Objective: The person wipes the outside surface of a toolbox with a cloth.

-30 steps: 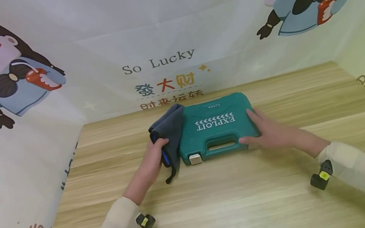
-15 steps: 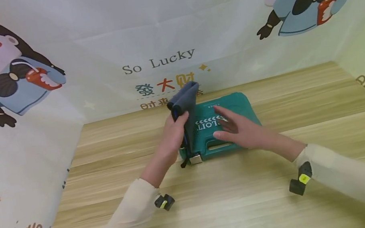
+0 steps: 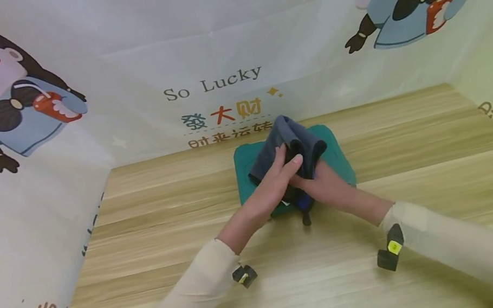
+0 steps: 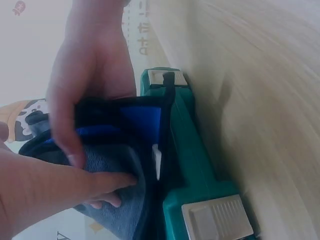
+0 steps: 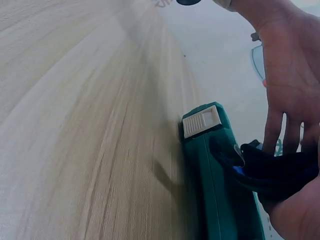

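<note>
Holds a blue-grey cloth (image 3: pixel 306 143) between both hands, bunched and doubled over above the middle of a green case (image 3: pixel 339 159). Grips the cloth with the right hand (image 3: pixel 328 183), with thumb hooked over the edge and remaining fingers tucked behind, mostly out of sight, probably to stop the fold from slipping apart. Presses with the left hand (image 3: pixel 265 189) instead, with fingers fairly straight along the cloth's outer face, apparently to back up the fold from the opposite side; cannot tell how firmly, or with how much help from the thumb. Has both hands close together, likely to control the slack fabric between them.

Shows bright blue lining (image 4: pixel 142 125) inside the fold, along with a small white tag (image 4: pixel 157 161) near the dark border. Lets one dark corner (image 3: pixel 306 218) dangle past the near edge of the case, probably for want of any finger on it.

Has the case lying flat on the wooden table (image 3: pixel 300 287), with a pale latch (image 4: pixel 217 220) on the near side, presumably for easy reach. Cannot judge any contact between cloth and lid, with hands and fabric in the way. Wears pale sleeves (image 3: pixel 187 296) ending at the wrists, well apart from the cloth.
</note>
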`<move>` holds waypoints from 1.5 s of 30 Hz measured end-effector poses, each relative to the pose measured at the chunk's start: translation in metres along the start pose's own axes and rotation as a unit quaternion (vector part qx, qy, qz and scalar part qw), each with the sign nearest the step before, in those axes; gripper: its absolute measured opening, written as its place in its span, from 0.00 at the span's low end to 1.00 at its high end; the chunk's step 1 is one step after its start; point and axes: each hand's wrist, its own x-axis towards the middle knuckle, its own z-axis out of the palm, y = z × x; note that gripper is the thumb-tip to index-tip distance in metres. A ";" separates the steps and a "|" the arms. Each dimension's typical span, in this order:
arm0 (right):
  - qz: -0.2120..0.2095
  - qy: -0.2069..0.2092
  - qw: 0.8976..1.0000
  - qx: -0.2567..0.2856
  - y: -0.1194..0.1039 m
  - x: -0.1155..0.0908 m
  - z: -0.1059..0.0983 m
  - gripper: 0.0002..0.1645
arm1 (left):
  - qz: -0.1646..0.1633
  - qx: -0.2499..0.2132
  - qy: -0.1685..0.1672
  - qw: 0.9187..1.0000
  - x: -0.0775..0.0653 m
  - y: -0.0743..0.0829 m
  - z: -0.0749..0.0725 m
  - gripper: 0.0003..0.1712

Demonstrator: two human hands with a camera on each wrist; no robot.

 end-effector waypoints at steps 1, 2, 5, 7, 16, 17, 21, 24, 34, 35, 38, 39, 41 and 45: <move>0.005 0.018 1.000 0.001 0.000 0.001 -0.001 0.34 | 0.000 0.003 -0.001 1.000 0.000 0.000 -0.001 0.43; 0.014 0.034 0.999 -0.003 0.001 0.001 -0.002 0.32 | 0.000 0.003 -0.001 1.000 0.000 0.000 -0.002 0.41; 0.035 0.075 0.997 -0.009 0.003 0.001 -0.009 0.26 | 0.015 0.001 0.001 1.000 0.001 -0.003 -0.004 0.37; 0.046 0.089 0.995 -0.007 0.004 0.001 -0.015 0.23 | 0.029 0.009 0.006 1.000 0.004 -0.010 -0.005 0.34; 0.064 0.159 0.985 -0.020 -0.002 -0.003 -0.058 0.24 | 0.034 0.148 -0.045 0.987 0.010 -0.030 -0.008 0.24; 0.063 0.171 0.983 -0.023 -0.003 -0.004 -0.064 0.25 | 0.034 0.172 -0.062 0.982 0.011 -0.032 -0.007 0.23; 0.063 0.211 0.975 -0.027 -0.004 -0.006 -0.082 0.26 | 0.046 0.296 -0.111 0.948 0.013 -0.035 -0.002 0.22; 0.073 0.219 0.972 -0.035 -0.004 -0.008 -0.093 0.27 | 0.053 0.386 -0.131 0.912 0.015 -0.036 0.003 0.23; 0.066 0.241 0.968 -0.026 -0.003 -0.013 -0.108 0.28 | 0.065 0.525 -0.117 0.840 0.015 -0.043 0.019 0.24; 0.066 0.244 0.967 -0.022 -0.003 -0.013 -0.109 0.28 | 0.066 0.535 -0.111 0.835 0.015 -0.043 0.020 0.23; 0.069 0.246 0.967 -0.011 -0.004 -0.013 -0.110 0.28 | 0.071 0.561 -0.094 0.819 0.013 -0.046 0.022 0.21; 0.071 0.245 0.967 -0.009 -0.005 -0.013 -0.110 0.28 | 0.074 0.567 -0.089 0.815 0.012 -0.047 0.022 0.21; 0.072 0.244 0.967 -0.006 -0.005 -0.013 -0.110 0.28 | 0.087 0.579 -0.082 0.806 0.013 -0.048 0.023 0.19; 0.074 0.244 0.967 -0.009 -0.004 -0.014 -0.111 0.28 | 0.111 0.589 -0.069 0.797 0.014 -0.052 0.024 0.16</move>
